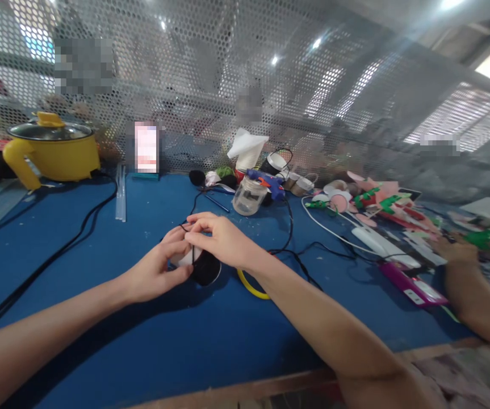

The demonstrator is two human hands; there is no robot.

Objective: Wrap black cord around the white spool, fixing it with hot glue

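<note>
My left hand (163, 262) is closed around a small white and black round piece (207, 268), held just above the blue table. Across its white part runs a black yarn strand (193, 254). My right hand (214, 235) reaches over the top, its thumb and fingers pinched together on the black yarn by the left fingertips. Part of the piece is hidden behind my fingers. From the hands a black strand leads back toward dark balls of yarn (196, 178). Under my right forearm lies a yellow ring (253, 288), partly covered.
A yellow electric pot (63, 153) and its black cable stand left. At the back are a lit phone (146, 149), a clear jar (248, 199) and a blue glue gun (270, 183). Cables and a purple power strip (413, 287) lie right, near another person's arm (466, 284).
</note>
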